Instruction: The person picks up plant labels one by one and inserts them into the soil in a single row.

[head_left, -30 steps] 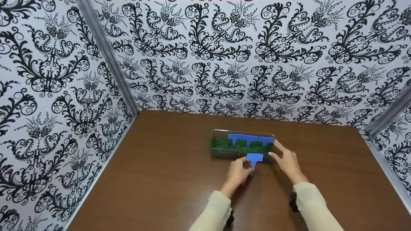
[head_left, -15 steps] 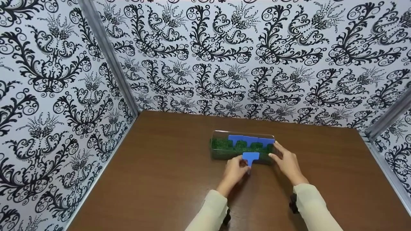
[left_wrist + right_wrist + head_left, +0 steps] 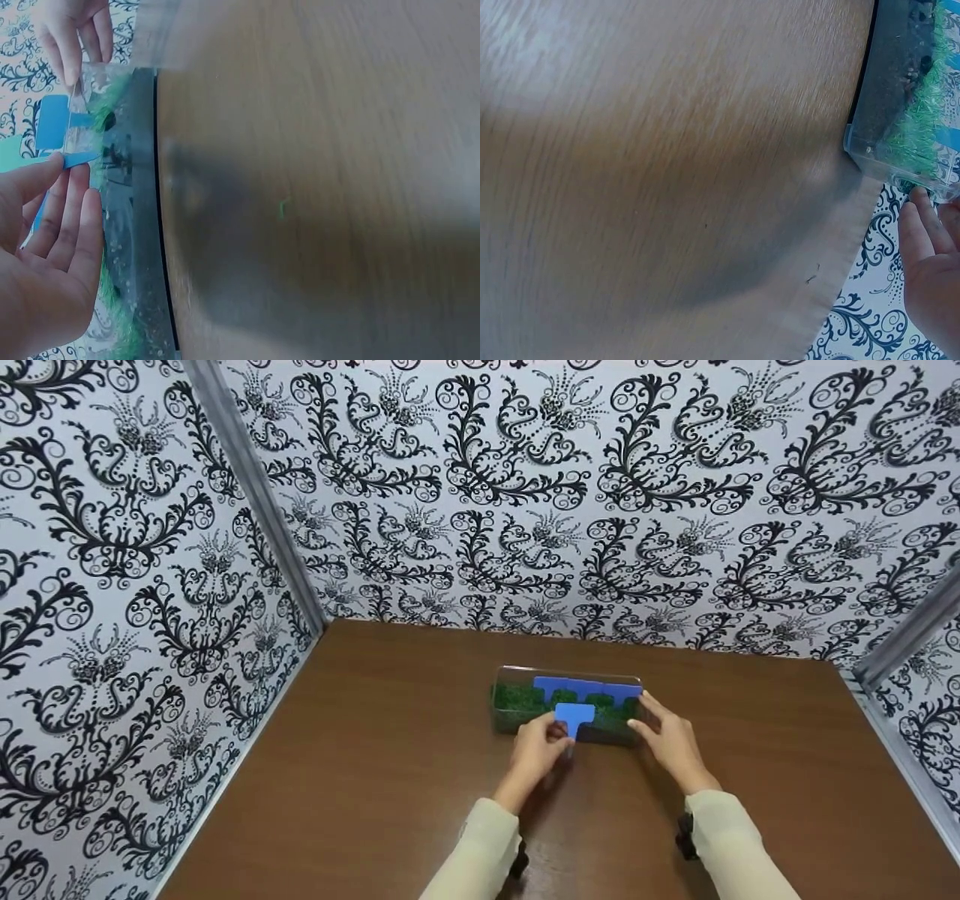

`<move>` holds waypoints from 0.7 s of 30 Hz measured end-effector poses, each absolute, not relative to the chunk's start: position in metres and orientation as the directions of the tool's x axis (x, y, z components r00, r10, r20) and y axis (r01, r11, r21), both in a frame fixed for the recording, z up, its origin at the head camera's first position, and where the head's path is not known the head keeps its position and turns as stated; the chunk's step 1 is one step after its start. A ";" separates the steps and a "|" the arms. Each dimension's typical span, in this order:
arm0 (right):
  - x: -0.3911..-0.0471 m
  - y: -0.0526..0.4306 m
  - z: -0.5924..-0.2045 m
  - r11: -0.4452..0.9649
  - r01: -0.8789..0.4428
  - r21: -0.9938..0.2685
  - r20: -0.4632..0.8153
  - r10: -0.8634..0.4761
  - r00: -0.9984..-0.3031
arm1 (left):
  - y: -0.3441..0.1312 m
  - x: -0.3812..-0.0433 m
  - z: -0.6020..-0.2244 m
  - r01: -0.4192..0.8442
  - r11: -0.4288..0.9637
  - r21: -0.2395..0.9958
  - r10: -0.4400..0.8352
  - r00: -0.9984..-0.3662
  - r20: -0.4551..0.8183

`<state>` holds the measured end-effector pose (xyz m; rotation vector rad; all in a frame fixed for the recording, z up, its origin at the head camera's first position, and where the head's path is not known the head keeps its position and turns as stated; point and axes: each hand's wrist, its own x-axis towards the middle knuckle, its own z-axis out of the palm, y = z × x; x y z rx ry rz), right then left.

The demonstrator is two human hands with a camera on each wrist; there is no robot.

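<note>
My left hand (image 3: pixel 537 747) pinches the stem of a blue T-shaped plant label (image 3: pixel 576 714) between thumb and fingers. Its broad top points up, before the front wall of a clear rectangular planter box (image 3: pixel 507 723). In the left wrist view, the held label (image 3: pixel 81 159) overlaps the box's rim. Green artificial-looking grass (image 3: pixel 517 696) fills the box, with dark material beneath. Several more blue labels (image 3: pixel 555 684) stand in a row along the back. My right hand (image 3: pixel 673 741) holds the box's right end, thumb at the front corner and fingers at the back.
The box stands on a brown wooden table (image 3: pixel 390 750), towards the back. Walls with black-and-white scroll paper (image 3: pixel 517 472) rise behind and at the sides, with grey corner strips (image 3: pixel 259 495). A small green shred (image 3: pixel 283 208) lies on the table.
My left hand has moved left and slightly away from me with the blue label, which now overlaps the middle of the box. My right hand stays at the box's right end.
</note>
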<state>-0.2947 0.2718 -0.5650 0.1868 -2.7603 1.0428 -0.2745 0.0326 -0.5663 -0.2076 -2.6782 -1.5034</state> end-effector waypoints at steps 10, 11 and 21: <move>-0.292 0.273 -0.561 0.730 -0.139 -0.669 0.141 -0.058 -0.988 | 0.021 -0.284 -0.558 0.199 0.544 0.815 0.086 -0.979 0.182; -0.292 0.273 -0.561 0.731 -0.139 -0.669 0.141 -0.059 -0.988 | 0.020 -0.285 -0.557 0.199 0.543 0.816 0.084 -0.980 0.183; -0.292 0.273 -0.561 0.732 -0.147 -0.665 0.146 -0.066 -0.987 | 0.002 -0.294 -0.547 0.215 0.510 0.832 0.063 -0.975 0.214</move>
